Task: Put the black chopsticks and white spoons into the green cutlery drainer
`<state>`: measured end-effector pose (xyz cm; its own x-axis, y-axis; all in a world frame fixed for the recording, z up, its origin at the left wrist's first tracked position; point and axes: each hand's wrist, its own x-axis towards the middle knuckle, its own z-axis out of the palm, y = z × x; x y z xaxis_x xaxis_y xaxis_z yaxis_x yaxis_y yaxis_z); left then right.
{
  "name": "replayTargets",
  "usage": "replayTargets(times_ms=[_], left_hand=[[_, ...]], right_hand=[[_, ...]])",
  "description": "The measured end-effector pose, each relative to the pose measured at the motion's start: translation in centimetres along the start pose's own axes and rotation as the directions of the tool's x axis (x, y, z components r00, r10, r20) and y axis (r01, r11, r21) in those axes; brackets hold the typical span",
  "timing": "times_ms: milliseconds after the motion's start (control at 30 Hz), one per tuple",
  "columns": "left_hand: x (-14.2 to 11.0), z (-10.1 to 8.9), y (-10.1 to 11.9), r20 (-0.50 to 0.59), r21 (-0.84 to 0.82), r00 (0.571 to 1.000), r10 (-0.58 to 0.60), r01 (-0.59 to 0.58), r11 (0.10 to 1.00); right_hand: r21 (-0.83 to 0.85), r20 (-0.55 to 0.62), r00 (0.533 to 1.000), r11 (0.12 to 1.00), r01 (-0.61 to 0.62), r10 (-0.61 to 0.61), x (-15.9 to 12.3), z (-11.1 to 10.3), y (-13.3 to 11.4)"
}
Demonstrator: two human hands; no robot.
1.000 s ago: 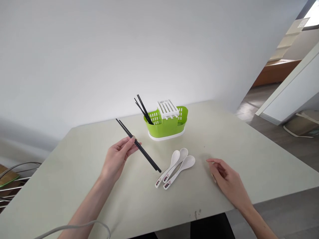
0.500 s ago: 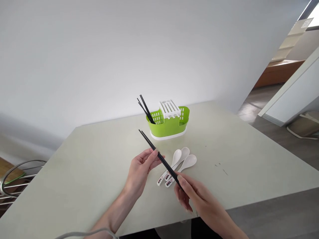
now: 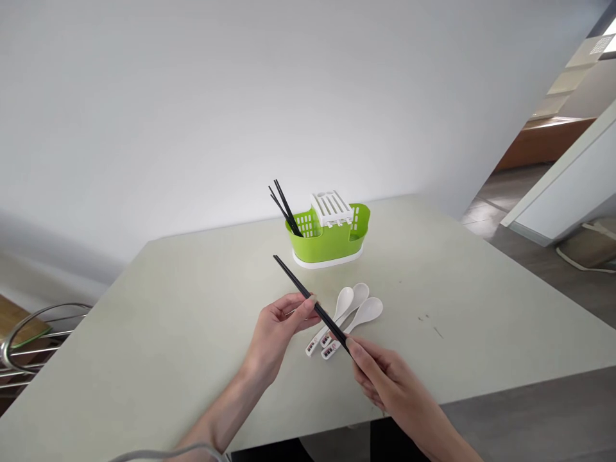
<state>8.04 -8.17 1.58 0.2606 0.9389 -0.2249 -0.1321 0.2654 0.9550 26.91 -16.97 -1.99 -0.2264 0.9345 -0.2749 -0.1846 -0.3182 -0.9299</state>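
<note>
A pair of black chopsticks point(image 3: 294, 278) slants between my two hands, above the table. My left hand point(image 3: 282, 330) pinches them near the middle with thumb and fingers. Around their lower right end my right hand point(image 3: 385, 375) is closed. Below and behind the chopsticks, three white spoons point(image 3: 369, 310) with printed handles lie partly overlapping on the table. Farther back stands a green cutlery basket point(image 3: 327, 246) with a white slotted rack point(image 3: 332, 206) across its top and a white base. Several other black chopsticks point(image 3: 285, 208) lean out of its left compartment.
The pale table point(image 3: 192, 308) meets a white wall point(image 3: 289, 96) at the back. A metal wire rack point(image 3: 29, 350) stands off the table's left side. Grey floor point(image 3: 539, 417) shows past the front right edge. A grey cable point(image 3: 168, 452) crosses by my left forearm.
The two chopstick tips have drawn closer together. The fingers of my right hand have curled in around the lower end. The whole view has shifted slightly.
</note>
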Motion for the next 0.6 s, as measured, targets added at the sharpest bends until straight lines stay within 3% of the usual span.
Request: replayTargets(times_ms=[333,600], left_hand=[[0.4,-0.6,0.1,0.04,0.077,0.999,-0.026,0.022,0.997],[0.7,-1.4,1.7,-0.037,0.182,0.999,0.021,-0.014,0.983]], right_hand=[[-0.063,-0.034,0.999,0.998,0.013,-0.015,0.1,-0.3,0.4],[-0.129,-0.053,0.998,0.991,0.019,-0.026,-0.2,-1.3,1.1]])
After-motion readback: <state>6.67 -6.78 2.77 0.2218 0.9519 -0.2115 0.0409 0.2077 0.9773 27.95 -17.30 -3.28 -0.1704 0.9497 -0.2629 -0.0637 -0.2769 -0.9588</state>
